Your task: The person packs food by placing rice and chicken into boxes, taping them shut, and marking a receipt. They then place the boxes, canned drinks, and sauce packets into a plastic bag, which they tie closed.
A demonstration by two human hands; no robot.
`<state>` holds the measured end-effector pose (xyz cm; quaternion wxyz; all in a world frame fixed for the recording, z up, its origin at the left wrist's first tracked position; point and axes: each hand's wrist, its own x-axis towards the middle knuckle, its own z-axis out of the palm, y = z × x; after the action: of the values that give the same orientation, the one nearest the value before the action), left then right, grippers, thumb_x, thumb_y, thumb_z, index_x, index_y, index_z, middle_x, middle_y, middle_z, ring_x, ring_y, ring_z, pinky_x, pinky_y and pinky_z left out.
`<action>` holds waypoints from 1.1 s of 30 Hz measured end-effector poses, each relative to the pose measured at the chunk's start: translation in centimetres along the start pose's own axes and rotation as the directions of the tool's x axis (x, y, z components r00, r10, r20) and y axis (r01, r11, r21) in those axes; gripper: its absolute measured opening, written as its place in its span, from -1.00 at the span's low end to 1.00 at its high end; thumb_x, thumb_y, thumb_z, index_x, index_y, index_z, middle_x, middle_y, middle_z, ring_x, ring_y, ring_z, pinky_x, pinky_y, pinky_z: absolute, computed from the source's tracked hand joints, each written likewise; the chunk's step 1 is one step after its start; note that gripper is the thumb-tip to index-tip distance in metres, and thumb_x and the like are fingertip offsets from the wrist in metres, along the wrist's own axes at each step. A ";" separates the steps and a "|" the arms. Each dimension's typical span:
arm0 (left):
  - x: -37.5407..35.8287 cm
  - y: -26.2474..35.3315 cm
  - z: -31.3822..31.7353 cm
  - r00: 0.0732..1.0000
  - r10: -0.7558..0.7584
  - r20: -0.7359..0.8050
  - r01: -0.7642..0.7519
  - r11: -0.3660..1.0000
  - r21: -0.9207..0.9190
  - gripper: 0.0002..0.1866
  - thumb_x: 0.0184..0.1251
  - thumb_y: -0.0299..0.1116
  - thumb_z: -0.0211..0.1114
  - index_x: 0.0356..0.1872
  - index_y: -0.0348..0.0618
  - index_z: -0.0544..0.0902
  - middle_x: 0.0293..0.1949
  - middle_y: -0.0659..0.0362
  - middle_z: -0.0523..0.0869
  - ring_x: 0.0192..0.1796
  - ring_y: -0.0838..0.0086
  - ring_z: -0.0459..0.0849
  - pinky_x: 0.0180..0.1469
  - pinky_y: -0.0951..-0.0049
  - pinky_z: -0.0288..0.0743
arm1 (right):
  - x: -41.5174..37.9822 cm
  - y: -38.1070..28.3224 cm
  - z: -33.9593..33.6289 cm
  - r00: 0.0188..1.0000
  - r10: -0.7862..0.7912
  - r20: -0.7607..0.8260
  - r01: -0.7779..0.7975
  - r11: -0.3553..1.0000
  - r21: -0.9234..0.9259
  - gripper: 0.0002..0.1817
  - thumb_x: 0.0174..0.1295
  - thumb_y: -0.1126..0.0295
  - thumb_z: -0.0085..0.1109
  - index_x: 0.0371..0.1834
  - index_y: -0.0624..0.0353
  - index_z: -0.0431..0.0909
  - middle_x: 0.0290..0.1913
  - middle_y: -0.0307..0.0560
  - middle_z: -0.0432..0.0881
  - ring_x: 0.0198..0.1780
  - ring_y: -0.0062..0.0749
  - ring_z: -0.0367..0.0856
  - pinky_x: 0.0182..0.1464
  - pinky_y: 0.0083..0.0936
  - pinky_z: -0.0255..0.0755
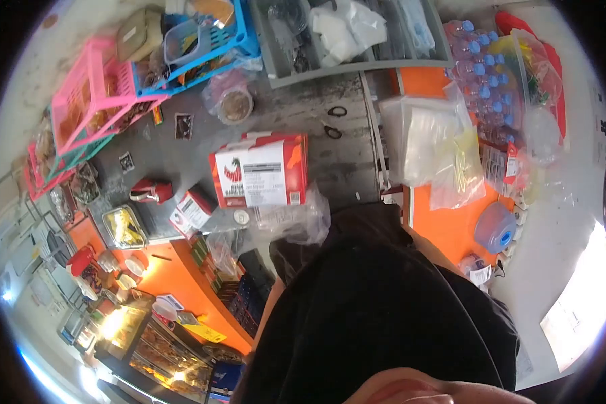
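Observation:
Neither of my hands shows; my forearms run down beside the black shirt [377,310] and the hands are hidden. Just beyond the shirt, a stack of red and white boxes [262,172] stands on the grey counter [336,161]. A crumpled clear plastic bag [296,215] lies against the stack's near side. To its left are a smaller red and white box [192,212] and a red packet [151,191]. Black-handled scissors [333,122] rest behind the stack, on the right. A round tub [235,106] in a bag stands farther back.
Pink [91,94] and blue baskets [252,40] stand at the back left, beside a grey divided tray [357,64]. Clear bags [427,138], bottles [481,81] and a blue-lidded container [496,229] are at the right. A glass display case [161,357] is lower left.

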<state>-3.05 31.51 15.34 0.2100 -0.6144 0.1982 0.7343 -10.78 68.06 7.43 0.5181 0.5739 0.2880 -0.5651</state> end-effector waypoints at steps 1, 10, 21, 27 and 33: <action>-0.4 0.6 1.1 1.000 0.016 -0.012 -0.015 1.000 0.006 -0.43 0.40 0.05 0.02 0.16 -0.27 0.42 0.09 -0.04 0.56 0.13 0.15 0.55 0.19 0.19 0.39 | -0.2 -2.0 0.0 1.000 0.015 -0.009 -0.016 0.998 -0.053 -0.70 0.34 0.20 -0.04 -0.01 0.12 0.53 -0.20 -0.11 0.61 -0.26 -0.47 0.60 -0.18 -0.47 0.54; 0.7 10.9 -13.8 0.363 0.928 0.082 -0.338 0.049 0.940 -0.59 0.38 -0.13 0.01 0.01 -0.29 0.40 -0.07 -0.03 0.53 0.00 0.14 0.53 0.12 0.14 0.41 | -8.7 -36.2 16.5 -0.549 -0.689 0.473 0.264 -0.680 -0.684 -0.69 0.03 0.46 0.28 -0.13 0.17 0.48 -0.23 -0.06 0.52 -0.11 -0.15 0.50 -0.05 -0.22 0.37; -6.7 9.5 25.4 -0.536 0.805 0.256 -0.403 -0.510 0.760 -0.87 0.34 -0.37 0.07 -0.22 -0.22 0.46 0.03 -0.02 0.47 0.27 0.04 0.36 0.31 0.00 0.19 | -3.3 -44.9 19.2 -0.350 -0.825 0.444 0.001 -0.474 -0.881 -0.93 0.10 0.40 0.20 -0.35 0.06 0.54 -0.12 -0.11 0.54 -0.04 -0.16 0.53 -0.15 -0.13 0.34; -7.1 10.8 30.1 -0.531 0.722 0.444 -0.384 -0.672 0.633 -0.94 0.13 -0.60 0.11 -0.46 -0.22 0.51 -0.12 0.05 0.51 0.16 0.09 0.45 0.22 -0.02 0.27 | -12.1 -42.4 17.7 -0.640 -0.685 0.349 0.173 -0.570 -0.803 -0.85 -0.04 0.41 0.32 -0.37 0.00 0.59 -0.25 -0.19 0.56 -0.24 -0.16 0.55 -0.02 -0.05 0.27; -9.8 14.6 22.4 0.138 0.599 0.789 -0.441 -0.675 0.591 -0.96 -0.11 -0.58 0.15 -0.64 -0.25 0.50 -0.47 0.05 0.56 -0.24 0.09 0.60 -0.19 0.15 0.46 | -19.1 -38.9 14.7 -0.559 -0.821 0.113 0.749 -0.559 -0.356 -0.79 0.08 0.52 0.27 -0.19 0.11 0.58 -0.05 -0.23 0.54 -0.08 -0.42 0.51 -0.17 -0.42 0.46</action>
<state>-27.89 31.02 29.20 -0.0147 -0.0257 0.9639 0.2648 -55.33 71.03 17.65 -0.2219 0.0133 0.7762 -0.5900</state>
